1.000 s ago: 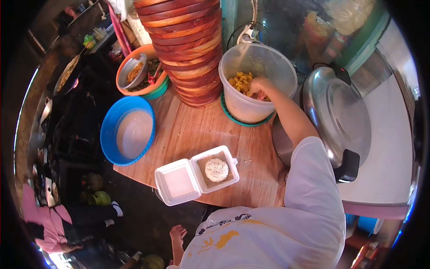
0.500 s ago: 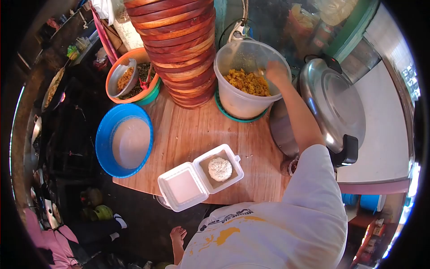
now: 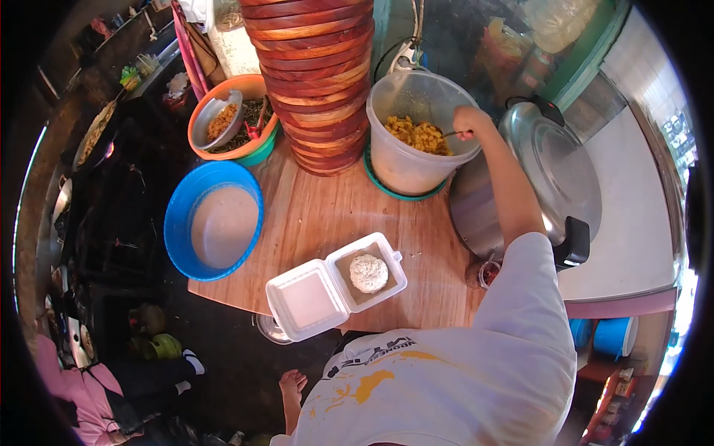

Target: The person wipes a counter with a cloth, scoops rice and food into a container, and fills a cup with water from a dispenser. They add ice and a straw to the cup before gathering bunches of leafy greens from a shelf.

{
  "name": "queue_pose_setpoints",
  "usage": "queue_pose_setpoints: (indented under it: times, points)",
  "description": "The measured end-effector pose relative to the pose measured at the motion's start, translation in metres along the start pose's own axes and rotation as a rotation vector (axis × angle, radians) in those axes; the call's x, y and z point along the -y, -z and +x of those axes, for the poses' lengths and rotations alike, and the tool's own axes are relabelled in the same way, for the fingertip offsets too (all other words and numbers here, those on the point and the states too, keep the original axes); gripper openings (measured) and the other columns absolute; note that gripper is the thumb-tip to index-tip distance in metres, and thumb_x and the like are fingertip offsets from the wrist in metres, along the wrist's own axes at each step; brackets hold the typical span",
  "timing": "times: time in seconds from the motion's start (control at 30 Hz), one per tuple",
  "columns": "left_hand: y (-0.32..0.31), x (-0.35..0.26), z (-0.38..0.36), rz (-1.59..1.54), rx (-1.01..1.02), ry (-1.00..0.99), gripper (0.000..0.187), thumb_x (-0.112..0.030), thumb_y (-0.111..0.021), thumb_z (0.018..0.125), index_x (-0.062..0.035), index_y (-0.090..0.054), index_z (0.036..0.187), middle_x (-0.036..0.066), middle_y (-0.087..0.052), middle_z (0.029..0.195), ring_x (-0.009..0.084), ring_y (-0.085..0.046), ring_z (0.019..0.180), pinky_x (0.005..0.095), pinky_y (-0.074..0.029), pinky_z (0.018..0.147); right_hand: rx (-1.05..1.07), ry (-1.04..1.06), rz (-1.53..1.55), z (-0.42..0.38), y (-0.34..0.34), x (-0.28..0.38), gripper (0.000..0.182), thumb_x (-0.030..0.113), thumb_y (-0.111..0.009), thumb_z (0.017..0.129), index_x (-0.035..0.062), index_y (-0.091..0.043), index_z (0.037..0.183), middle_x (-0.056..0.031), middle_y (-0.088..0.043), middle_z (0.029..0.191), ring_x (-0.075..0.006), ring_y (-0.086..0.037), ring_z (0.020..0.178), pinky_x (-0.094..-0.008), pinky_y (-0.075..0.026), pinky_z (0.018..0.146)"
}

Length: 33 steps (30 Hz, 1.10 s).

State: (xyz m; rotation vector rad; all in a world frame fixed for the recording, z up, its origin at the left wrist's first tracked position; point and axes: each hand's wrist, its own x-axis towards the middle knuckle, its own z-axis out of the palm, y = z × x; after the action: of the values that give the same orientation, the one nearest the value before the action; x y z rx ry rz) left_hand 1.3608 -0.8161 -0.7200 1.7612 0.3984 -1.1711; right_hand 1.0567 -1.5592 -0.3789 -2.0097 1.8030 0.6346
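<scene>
My right hand (image 3: 471,122) is closed around the handle of a spoon (image 3: 451,134) at the right rim of a translucent plastic bucket (image 3: 398,175). The spoon's head reaches into yellow-orange chopped food (image 3: 415,137), so its end is hidden. Low beside my body, off the table edge, hangs my left hand (image 3: 293,383), empty with its fingers loosely apart. Between me and the bucket lies an open white foam takeaway box (image 3: 306,301). Its right half holds a round mound of white rice (image 3: 369,273) on a brownish liner.
A tall stack of reddish wooden dishes (image 3: 316,89) stands left of the bucket. Further left are an orange basket (image 3: 196,134) and a blue basin (image 3: 174,227) of pale liquid. A large steel rice cooker (image 3: 554,167) is at right. Another person's pink sleeve (image 3: 89,398) shows lower left.
My right hand has risen slightly toward the bucket's right rim, and the spoon handle now shows clearly. The view has shifted a little; the foam box and rice look unchanged.
</scene>
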Motion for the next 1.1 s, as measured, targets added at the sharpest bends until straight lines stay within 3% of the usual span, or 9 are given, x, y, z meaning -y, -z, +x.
queue_pose_setpoints:
  times: [0.3,0.5,0.6,0.63,0.73,0.8,0.87,0.93,1.1]
  points:
    - [0.003,-0.004,0.025,-0.057,0.036,0.007,0.016,-0.012,-0.047,0.092,-0.0039,-0.058,0.101,0.01,-0.059,0.088,0.0233,-0.063,0.074,0.037,-0.057,0.069,-0.224,0.027,0.076,-0.016,-0.007,-0.018,0.015,-0.002,-0.05,0.081,-0.0078,-0.062,0.077,-0.0145,-0.059,0.058,-0.0148,-0.048,0.039,-0.0295,-0.037,0.034]
    - [-0.035,-0.052,0.015,-0.07,0.14,-0.215,0.021,-0.019,-0.05,0.092,-0.0027,-0.058,0.102,0.01,-0.06,0.09,0.0229,-0.063,0.077,0.0336,-0.055,0.066,0.048,-0.029,0.756,-0.02,-0.012,-0.03,0.016,-0.001,-0.046,0.084,-0.0021,-0.059,0.076,-0.0077,-0.055,0.055,-0.0099,-0.041,0.037,-0.0272,-0.032,0.033]
    - [-0.063,-0.082,0.001,-0.085,0.167,-0.285,0.027,-0.026,-0.053,0.091,-0.0022,-0.058,0.104,0.01,-0.061,0.094,0.0229,-0.063,0.079,0.0336,-0.054,0.067,0.034,-0.079,1.011,-0.048,-0.009,-0.027,0.017,0.003,-0.049,0.088,-0.0055,-0.063,0.08,-0.0046,-0.053,0.06,-0.0073,-0.037,0.039,-0.0228,-0.03,0.034]
    - [-0.07,-0.086,0.002,-0.053,0.191,-0.333,0.033,-0.031,-0.053,0.091,-0.0039,-0.056,0.111,0.01,-0.06,0.1,0.0241,-0.062,0.086,0.0357,-0.052,0.071,0.016,-0.053,1.041,-0.057,-0.007,-0.028,0.017,0.006,-0.052,0.09,-0.0062,-0.064,0.086,-0.0045,-0.052,0.061,-0.0065,-0.035,0.04,-0.0217,-0.029,0.034]
    - [-0.093,-0.106,-0.008,-0.104,0.183,-0.36,0.039,-0.035,-0.051,0.092,-0.0076,-0.051,0.119,0.008,-0.059,0.108,0.0238,-0.058,0.099,0.0391,-0.049,0.078,0.035,0.174,0.87,-0.088,0.006,-0.035,0.018,0.01,-0.054,0.091,-0.0044,-0.065,0.096,-0.0039,-0.051,0.061,-0.0058,-0.035,0.04,-0.0204,-0.027,0.035]
    - [-0.104,-0.108,-0.007,-0.076,0.152,-0.385,0.038,-0.037,-0.05,0.093,-0.009,-0.052,0.119,0.005,-0.058,0.109,0.0202,-0.056,0.102,0.0401,-0.047,0.081,-0.06,0.322,0.712,-0.128,0.012,-0.031,0.021,0.014,-0.057,0.091,-0.0007,-0.065,0.103,-0.0035,-0.05,0.06,-0.0043,-0.035,0.04,-0.0197,-0.025,0.036]
    - [-0.109,-0.106,-0.006,-0.032,0.133,-0.464,0.03,-0.032,-0.05,0.093,-0.0089,-0.058,0.111,0.003,-0.059,0.103,0.0153,-0.058,0.093,0.0332,-0.049,0.074,0.017,0.335,0.826,-0.156,0.016,-0.027,0.021,0.018,-0.057,0.092,0.0021,-0.066,0.103,-0.0028,-0.05,0.06,-0.0029,-0.034,0.04,-0.0197,-0.024,0.036]
    - [-0.114,-0.105,-0.003,-0.135,0.158,-0.476,0.026,-0.027,-0.052,0.093,-0.007,-0.059,0.108,0.003,-0.061,0.098,0.0147,-0.06,0.086,0.0297,-0.049,0.069,0.021,0.418,0.754,-0.195,0.008,-0.016,0.023,0.021,-0.056,0.092,0.0025,-0.066,0.103,-0.0018,-0.049,0.061,-0.0023,-0.033,0.04,-0.0196,-0.024,0.036]
    - [-0.123,-0.1,-0.008,-0.204,0.139,-0.507,0.027,-0.026,-0.053,0.093,-0.003,-0.058,0.107,0.005,-0.062,0.094,0.0133,-0.061,0.081,0.0277,-0.049,0.064,0.162,0.402,0.703,-0.239,-0.066,0.007,0.024,0.026,-0.054,0.094,0.008,-0.067,0.101,0.0008,-0.049,0.061,-0.0016,-0.035,0.043,-0.019,-0.026,0.037]
